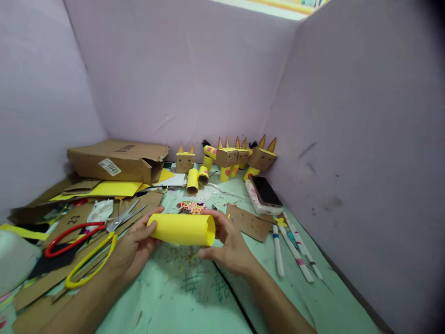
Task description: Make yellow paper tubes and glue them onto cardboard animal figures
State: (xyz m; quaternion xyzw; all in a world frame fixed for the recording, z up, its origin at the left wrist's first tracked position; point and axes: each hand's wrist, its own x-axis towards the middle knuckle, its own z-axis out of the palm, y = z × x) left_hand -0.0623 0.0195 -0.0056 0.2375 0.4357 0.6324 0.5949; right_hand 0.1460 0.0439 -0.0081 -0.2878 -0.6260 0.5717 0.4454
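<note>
A rolled tube of yellow paper [181, 229] lies sideways between my hands, above the green table covering. My left hand [141, 239] grips its left end, thumb in front and fingers underneath. At the right end, my right hand [229, 241] curls its fingers round the open rim, while its thumb sits lower, a little off the paper. Beside my left forearm rest large scissors [113, 226] with one red and one yellow handle, blades apart. Behind the tube lies a colourful dotted piece [192, 207], partly hidden by it.
A cardboard box [114, 160] stands back left, above cardboard scraps and yellow sheets [113, 189]. Cardboard-headed animal figures [227, 157] and two short yellow tubes [192, 181] stand at the back. To the right are a phone [266, 190], markers [278, 250] and a cardboard piece [248, 221].
</note>
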